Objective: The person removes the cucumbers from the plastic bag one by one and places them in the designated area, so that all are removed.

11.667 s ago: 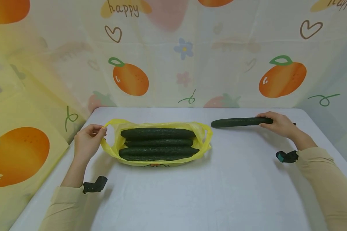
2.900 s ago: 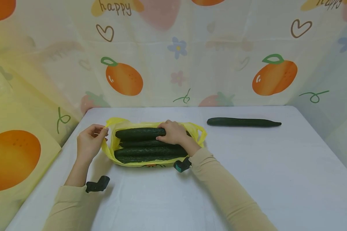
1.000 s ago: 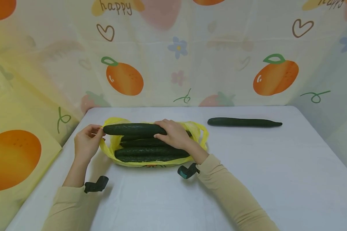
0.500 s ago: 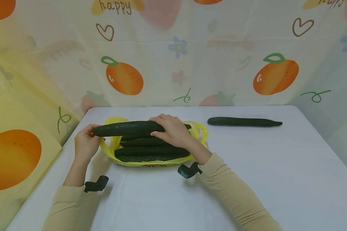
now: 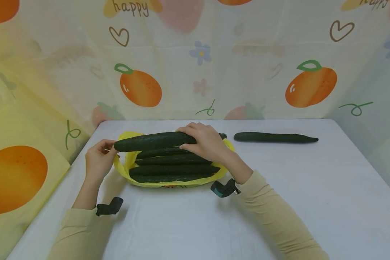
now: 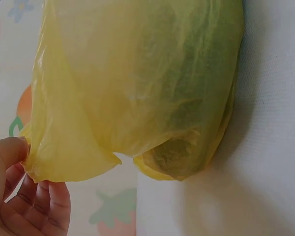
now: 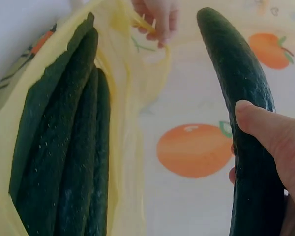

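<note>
My right hand (image 5: 208, 142) grips a dark green cucumber (image 5: 152, 141) around its right half and holds it above the bag. In the right wrist view the thumb lies across this cucumber (image 7: 241, 73), which is apart from the others. Below it, several cucumbers (image 5: 175, 169) lie side by side in a yellow plastic bag (image 5: 125, 169) whose mouth faces up. My left hand (image 5: 99, 159) pinches the bag's left handle; the left wrist view shows thumb and fingers on the yellow film (image 6: 69, 147).
Another cucumber (image 5: 274, 137) lies at the back right of the white table (image 5: 279, 187). A patterned cloth (image 5: 240, 83) with printed oranges hangs behind and along the left. Each wrist carries a small black camera (image 5: 109, 207).
Since the earliest frame, my right hand has left one cucumber at the back right and taken another from the bag. That cucumber has risen and lately shifted right. My left hand keeps the handle.
</note>
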Available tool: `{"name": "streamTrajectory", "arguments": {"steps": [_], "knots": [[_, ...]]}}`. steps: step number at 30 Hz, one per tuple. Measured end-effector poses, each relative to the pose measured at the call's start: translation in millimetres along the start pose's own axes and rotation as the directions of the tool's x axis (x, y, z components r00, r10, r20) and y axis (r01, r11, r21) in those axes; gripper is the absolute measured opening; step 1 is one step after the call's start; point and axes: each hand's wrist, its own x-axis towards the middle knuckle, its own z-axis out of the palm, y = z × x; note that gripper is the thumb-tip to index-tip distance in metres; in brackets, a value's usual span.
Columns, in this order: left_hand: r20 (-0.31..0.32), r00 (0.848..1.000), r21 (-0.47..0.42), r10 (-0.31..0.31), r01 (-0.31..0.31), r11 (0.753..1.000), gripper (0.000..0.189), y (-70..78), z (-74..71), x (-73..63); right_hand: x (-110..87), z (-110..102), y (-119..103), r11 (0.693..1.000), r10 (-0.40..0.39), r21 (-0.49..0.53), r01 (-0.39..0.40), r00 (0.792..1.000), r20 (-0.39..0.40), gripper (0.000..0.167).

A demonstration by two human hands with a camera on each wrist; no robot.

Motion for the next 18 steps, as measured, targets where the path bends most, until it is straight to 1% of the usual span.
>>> {"name": "streamTrajectory", "arguments": {"steps": [2, 8, 14, 18], "knots": [[0.007, 1.000, -0.002, 0.001, -0.001, 1.000, 0.020, -0.3, -0.5, 0.2, -1.5, -2, 3, 1.000, 0.003, 0.002, -0.003, 1.000, -0.010, 0.044], [0.001, 1.000, 0.003, 0.005, -0.005, 1.000, 0.026, -2.0, -0.5, 0.5, -9.0, -7, 15, 1.000, 0.009, 0.004, -0.009, 1.000, -0.029, 0.045], [-0.001, 1.000, 0.015, 0.003, -0.003, 1.000, 0.027, -4.0, -2.7, 0.5, -16.3, -16, 29, 0.998, 0.031, 0.049, -0.029, 0.999, -0.040, 0.046], [-0.001, 1.000, 0.007, -0.001, 0.001, 1.000, 0.028, -4.3, -3.7, 0.2, -21.2, -21, 38, 0.998, 0.053, 0.048, -0.051, 0.997, -0.050, 0.048]]}}
